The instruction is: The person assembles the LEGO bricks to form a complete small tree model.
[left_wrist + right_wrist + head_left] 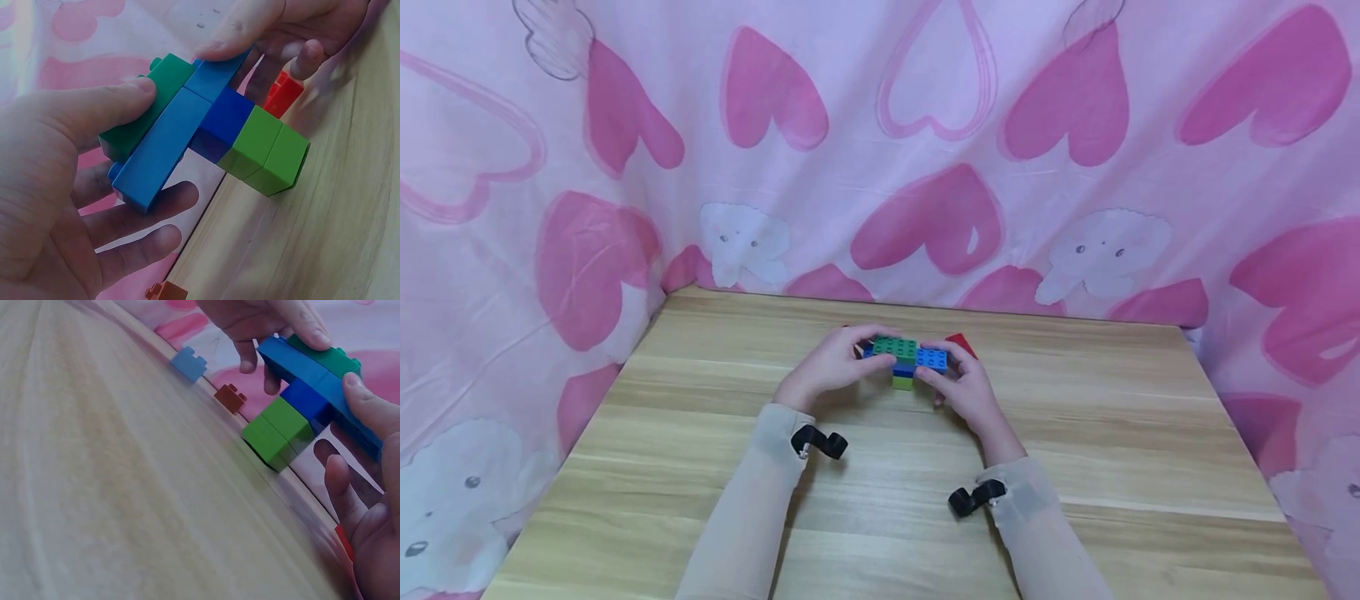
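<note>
A toy-brick build is held between both hands. Two lime bricks [275, 150] form its foot, a dark blue brick [224, 125] sits above them, and two blue bricks [164, 144] lie end to end across that. On top is a green brick [893, 347]. My left hand [831, 362] pinches the build's left part, thumb against the green brick, other fingers behind. With thumb and fingers my right hand [966, 387] grips the right-hand blue brick [932, 359]. Whether the foot touches the table I cannot tell.
A red brick [961, 343] lies just behind my right hand. Beyond the left hand, an orange-brown brick [230, 398] and a light blue brick [189, 364] rest near the wooden table's [880, 517] back edge. A pink heart-printed curtain [850, 183] hangs behind.
</note>
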Demonstrator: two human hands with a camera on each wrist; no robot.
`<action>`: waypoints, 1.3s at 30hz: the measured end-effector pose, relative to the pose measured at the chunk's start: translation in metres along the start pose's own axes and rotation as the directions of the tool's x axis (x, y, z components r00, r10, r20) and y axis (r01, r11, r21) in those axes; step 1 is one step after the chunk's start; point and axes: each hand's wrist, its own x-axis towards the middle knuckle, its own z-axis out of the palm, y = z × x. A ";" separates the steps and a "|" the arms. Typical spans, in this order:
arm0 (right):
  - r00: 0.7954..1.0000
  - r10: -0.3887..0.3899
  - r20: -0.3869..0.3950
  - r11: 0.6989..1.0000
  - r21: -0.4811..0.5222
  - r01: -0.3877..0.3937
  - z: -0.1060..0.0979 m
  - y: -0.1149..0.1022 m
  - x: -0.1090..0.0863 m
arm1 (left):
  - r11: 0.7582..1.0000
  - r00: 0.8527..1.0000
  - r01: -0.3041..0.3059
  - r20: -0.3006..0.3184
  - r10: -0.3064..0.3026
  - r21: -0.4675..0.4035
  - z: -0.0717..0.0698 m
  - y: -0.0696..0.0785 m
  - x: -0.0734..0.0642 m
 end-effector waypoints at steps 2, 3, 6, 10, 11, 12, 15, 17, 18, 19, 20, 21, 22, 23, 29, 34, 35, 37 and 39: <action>1.000 0.002 0.003 1.000 0.007 -0.002 0.000 0.000 0.001 | 1.000 1.000 0.018 -0.007 -0.018 0.000 -0.002 -0.001 -0.001; 1.000 0.003 0.004 1.000 0.011 -0.003 0.000 0.000 0.001 | 1.000 1.000 0.025 -0.011 -0.025 0.005 -0.002 -0.002 -0.002; 1.000 0.012 0.002 1.000 0.014 -0.012 0.000 -0.001 0.001 | 0.999 0.999 0.037 -0.013 -0.037 0.007 -0.003 -0.002 -0.003; 1.000 0.022 -0.003 0.999 0.023 -0.022 -0.001 -0.001 0.001 | 0.999 0.999 0.034 -0.006 -0.034 0.016 -0.004 -0.001 -0.002; 1.000 0.025 -0.004 0.999 0.026 -0.025 -0.001 -0.001 0.001 | 0.999 0.999 0.036 -0.004 -0.036 0.017 -0.004 -0.002 -0.002; 1.000 0.028 -0.006 0.999 0.029 -0.028 -0.001 -0.001 0.001 | 0.999 0.999 0.036 -0.002 -0.036 0.015 -0.004 -0.002 -0.002; 0.999 0.043 -0.012 0.999 0.028 -0.043 -0.002 0.000 0.001 | 0.999 0.999 0.035 0.003 -0.035 0.006 -0.005 -0.003 -0.001; 0.999 0.049 -0.014 0.999 0.024 -0.049 -0.002 0.000 0.000 | 1.000 1.000 0.029 0.007 -0.029 -0.005 -0.005 -0.003 -0.001; 0.999 0.051 -0.014 0.998 0.021 -0.051 -0.003 0.000 0.000 | 1.000 1.000 0.023 0.010 -0.023 -0.008 -0.006 -0.004 -0.001; 0.998 0.054 -0.015 0.998 0.019 -0.054 -0.003 0.000 0.000 | 1.000 1.000 0.020 0.011 -0.019 -0.010 -0.006 -0.004 -0.001; 0.998 0.054 -0.014 0.998 0.017 -0.054 -0.003 0.000 0.000 | 1.000 1.000 0.017 0.012 -0.017 -0.014 -0.006 -0.004 -0.001; 0.999 0.052 -0.012 0.999 0.016 -0.052 -0.003 0.000 0.000 | 1.000 1.000 0.013 0.015 -0.013 -0.017 -0.007 -0.005 -0.001; 0.999 0.051 -0.010 0.999 0.015 -0.050 -0.004 -0.001 -0.001 | 1.000 1.000 0.013 0.017 -0.012 -0.016 -0.007 -0.005 -0.001; 0.999 0.051 -0.010 0.999 0.015 -0.051 -0.004 -0.001 -0.001 | 1.000 1.000 0.015 0.020 -0.015 -0.016 -0.008 -0.005 -0.001; 0.998 0.060 -0.004 0.998 0.009 -0.060 -0.005 -0.003 -0.001 | 0.997 0.997 0.069 0.031 -0.067 -0.040 -0.016 -0.007 -0.006; 0.998 0.063 -0.009 0.998 0.004 -0.063 -0.005 -0.003 0.000 | 0.996 0.998 0.068 -0.013 -0.069 -0.050 -0.030 -0.010 -0.013; 0.998 0.065 -0.011 0.998 0.003 -0.064 -0.005 -0.003 0.000 | 0.996 0.997 0.066 -0.027 -0.068 -0.052 -0.033 -0.011 -0.015; 0.998 0.068 -0.010 0.998 0.002 -0.068 -0.005 -0.002 0.000 | 0.996 0.996 0.068 -0.051 -0.072 -0.065 -0.039 -0.013 -0.019; 0.997 0.074 -0.010 0.997 0.000 -0.074 -0.005 -0.002 -0.001 | 0.992 0.994 0.086 -0.064 -0.092 -0.091 -0.045 -0.015 -0.023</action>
